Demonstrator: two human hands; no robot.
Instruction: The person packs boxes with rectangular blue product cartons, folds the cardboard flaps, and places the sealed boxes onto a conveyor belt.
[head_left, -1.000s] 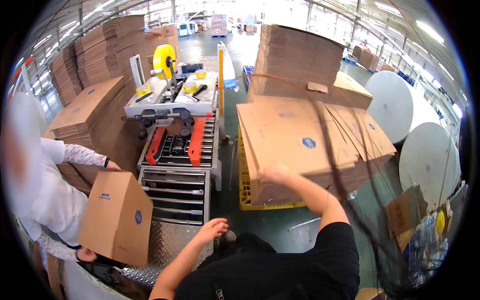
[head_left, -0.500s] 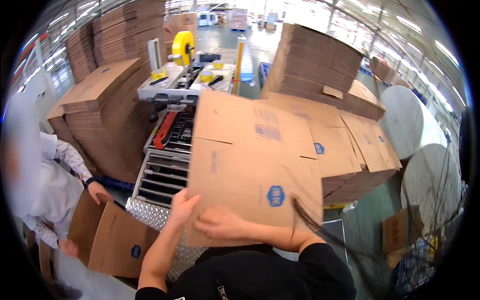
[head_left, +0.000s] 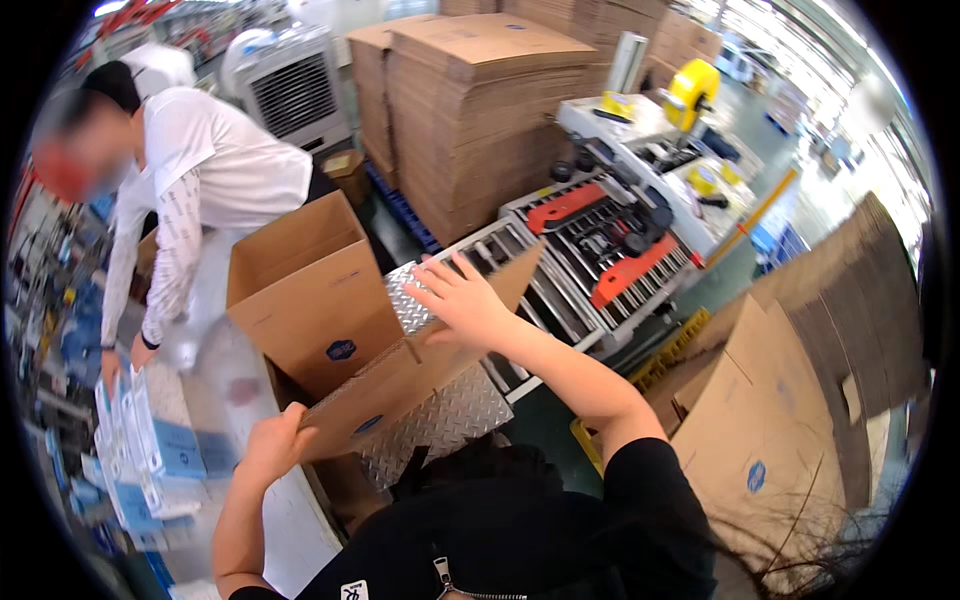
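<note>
A flat brown cardboard box [head_left: 410, 385] with a blue mark stands on edge in front of me, seen at a steep slant. My left hand [head_left: 275, 442] is closed on its near left end. Higher up on the right, my right hand [head_left: 462, 302] has its fingers spread and lies against the upper edge of the same cardboard. Just beyond it stands an opened cardboard box [head_left: 310, 300], upright with its top open. Diamond-patterned metal plate [head_left: 450, 420] shows beneath the flat box.
At the left, a co-worker [head_left: 220, 150] in white leans over blue-and-white packs [head_left: 165, 440] on a pale table [head_left: 290, 530]. A roller conveyor with a tape machine [head_left: 620, 235] lies ahead to the right. Cardboard stacks stand behind [head_left: 480, 120] and at right [head_left: 780, 400].
My view has turned left. The flat box has swung left from broad-side to nearly edge-on. My right hand has moved to its upper edge and spread its fingers. The co-worker now reaches to the packs.
</note>
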